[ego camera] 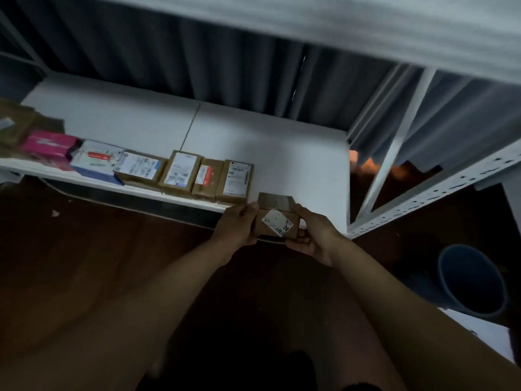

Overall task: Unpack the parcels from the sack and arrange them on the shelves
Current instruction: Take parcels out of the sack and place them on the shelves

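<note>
Both the left hand (239,221) and right hand (311,235) grip a small cardboard parcel (277,220) at the shelf's (282,153) front edge, right of the parcel row (183,174); placing looks underway, and next it likely needs sliding in beside the row.

eight parcels (277,218), one bucket (472,280)
</note>
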